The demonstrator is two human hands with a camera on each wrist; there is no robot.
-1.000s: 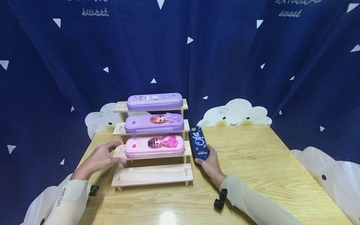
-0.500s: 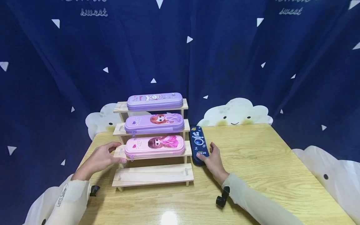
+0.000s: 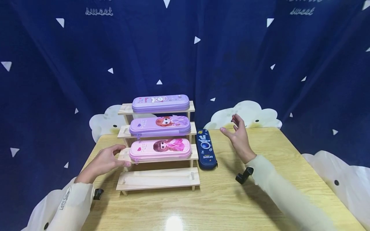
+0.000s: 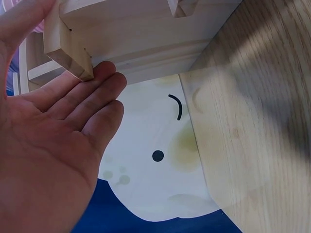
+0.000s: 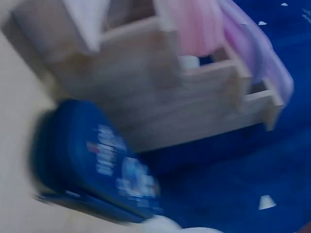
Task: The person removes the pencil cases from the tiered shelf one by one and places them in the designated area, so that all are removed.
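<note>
My left hand [image 3: 105,162] holds the left end of the stepped wooden display rack [image 3: 157,179], thumb toward the front and fingers toward the back. In the left wrist view its fingers [image 4: 97,92] lie against the wooden end piece. On the upper steps sit a purple pencil case [image 3: 160,104], a lilac pencil case [image 3: 150,126] and a pink pencil case [image 3: 147,150]; the lowest step is bare. A navy space pencil case [image 3: 206,149] lies lengthwise on the table at the rack's right side. My right hand [image 3: 240,139] is raised to its right, fingers apart, holding nothing.
The wooden table [image 3: 260,154] extends to the right and in front of the rack. A dark blue curtain [image 3: 231,64] with white triangles and clouds hangs behind the table. The right wrist view is blurred.
My right hand has let go of the navy pencil case and moved up and to the right. The case stays beside the rack. My left hand keeps its place on the rack.
</note>
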